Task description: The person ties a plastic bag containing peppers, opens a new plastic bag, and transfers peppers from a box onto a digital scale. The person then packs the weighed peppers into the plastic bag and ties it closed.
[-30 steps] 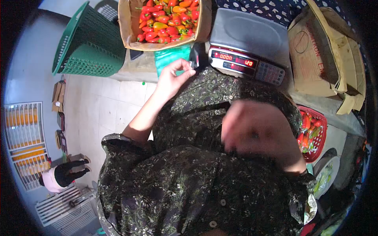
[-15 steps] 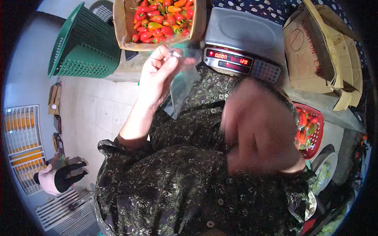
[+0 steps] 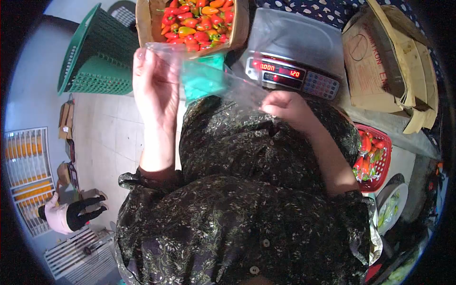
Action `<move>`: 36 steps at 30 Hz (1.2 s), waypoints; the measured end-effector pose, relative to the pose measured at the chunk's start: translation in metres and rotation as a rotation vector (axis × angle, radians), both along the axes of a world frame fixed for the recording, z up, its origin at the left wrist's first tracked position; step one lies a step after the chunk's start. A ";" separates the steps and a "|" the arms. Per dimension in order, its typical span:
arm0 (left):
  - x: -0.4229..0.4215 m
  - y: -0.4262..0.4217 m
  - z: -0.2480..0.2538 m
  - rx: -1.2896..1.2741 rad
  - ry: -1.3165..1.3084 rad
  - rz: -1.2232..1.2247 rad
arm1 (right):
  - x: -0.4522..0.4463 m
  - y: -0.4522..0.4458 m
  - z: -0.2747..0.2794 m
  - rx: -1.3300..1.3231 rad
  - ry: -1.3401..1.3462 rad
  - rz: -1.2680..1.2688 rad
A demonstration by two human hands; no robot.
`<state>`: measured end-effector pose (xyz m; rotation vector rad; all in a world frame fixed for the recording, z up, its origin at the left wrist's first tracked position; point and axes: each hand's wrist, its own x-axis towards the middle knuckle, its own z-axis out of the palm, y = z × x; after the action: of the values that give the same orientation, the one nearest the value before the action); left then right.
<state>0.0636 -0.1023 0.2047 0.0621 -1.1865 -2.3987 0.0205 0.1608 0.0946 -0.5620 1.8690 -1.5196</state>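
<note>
A clear plastic bag is stretched between my two hands, above my lap. My left hand pinches one end of it, just below the box of red and orange peppers. At the other end, my right hand is closed on the bag, below the digital scale. Part of the scale's lit display shows through the plastic. Behind the bag lies a green plastic sheet or bag.
A green perforated basket stands at the upper left, a cardboard box at the upper right. Below that box are a red basket of peppers and a pale bowl. Another person is far off at the lower left.
My left hand has moved left, and my right hand has come up to grip the bag's other end. The bag is now spread between them. The far person has an arm raised toward a brown object.
</note>
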 end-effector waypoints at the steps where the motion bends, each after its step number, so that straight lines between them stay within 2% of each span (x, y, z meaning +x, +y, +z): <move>1: -0.004 -0.004 -0.003 -0.033 0.012 0.048 | -0.004 0.010 -0.013 -0.050 -0.022 -0.028; 2: -0.007 -0.011 -0.009 -0.065 0.024 0.096 | -0.005 0.019 -0.025 -0.099 -0.045 -0.056; 3: -0.012 -0.019 -0.018 -0.067 -0.009 0.112 | -0.006 0.025 -0.030 -0.114 0.053 -0.125; 6: -0.025 -0.045 -0.061 -0.082 -0.052 0.113 | -0.008 0.041 -0.054 -0.047 -0.088 -0.424; 9: -0.030 -0.057 -0.108 -0.173 -0.248 0.066 | -0.009 0.052 -0.067 -0.170 -0.249 -0.555; 10: -0.030 -0.047 -0.115 -0.488 -0.354 0.248 | -0.008 0.052 -0.067 -0.058 -0.139 -0.490; 12: -0.017 -0.031 -0.115 -1.376 -0.218 0.523 | -0.008 0.055 -0.064 0.166 0.082 -0.357; 14: -0.007 0.005 -0.109 -1.350 -0.026 0.286 | 0.000 0.041 -0.034 0.295 0.201 -0.156; 15: 0.006 0.037 -0.077 -1.440 -0.094 -0.003 | 0.007 0.032 -0.023 0.352 0.261 -0.035; 16: 0.009 0.059 -0.062 -1.351 -0.138 -0.323 | 0.013 0.025 -0.023 0.350 0.307 0.028; 17: 0.005 0.070 -0.067 -1.533 0.121 -0.341 | 0.014 0.014 -0.023 0.324 0.375 0.105; 18: 0.008 0.073 -0.074 -1.551 0.153 -0.534 | 0.022 0.010 -0.016 0.285 0.443 0.040; 19: 0.008 0.078 -0.083 -1.648 0.198 -0.490 | 0.024 0.004 -0.013 0.063 0.474 0.024; 21: 0.001 0.076 -0.091 -1.625 0.254 -0.287 | 0.026 0.007 0.008 0.175 0.320 0.057; 22: -0.003 0.075 -0.106 -1.612 0.245 -0.212 | 0.029 0.002 0.025 0.141 0.200 -0.016; 23: -0.002 0.071 -0.096 -1.556 0.239 -0.169 | 0.032 -0.002 0.033 0.123 0.071 -0.097; 24: -0.001 0.072 -0.097 -1.543 0.158 -0.200 | 0.033 0.004 0.028 0.095 0.055 -0.090; 26: 0.003 0.077 -0.095 -1.302 -0.118 -0.216 | 0.018 0.026 0.002 0.052 0.020 -0.114; 28: 0.000 0.086 -0.097 -1.175 -0.158 -0.326 | -0.002 0.056 -0.040 -0.275 -0.279 -0.077; 30: -0.001 0.112 -0.109 -1.264 0.091 -0.293 | -0.012 0.060 -0.084 -0.317 -0.236 -0.066; 31: -0.002 0.124 -0.115 -1.302 0.215 -0.269 | -0.013 0.055 -0.111 -0.191 -0.045 -0.068; 33: -0.002 0.140 -0.113 -1.533 0.308 -0.107 | -0.012 0.048 -0.164 0.081 0.326 -0.081; 34: -0.008 0.143 -0.103 -1.588 0.083 -0.149 | -0.002 0.023 -0.135 0.229 0.507 -0.097; 35: -0.015 0.147 -0.097 -1.629 -0.136 -0.207 | 0.009 0.016 -0.097 -0.126 -0.190 -0.307; 36: -0.038 0.140 -0.099 -1.561 -0.242 -0.285 | 0.029 -0.018 -0.010 -0.535 -0.800 -0.730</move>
<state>0.0251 0.0372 0.1054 -0.3290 -2.9124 -1.0298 0.0491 0.1427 0.0846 0.5457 1.0482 -2.2752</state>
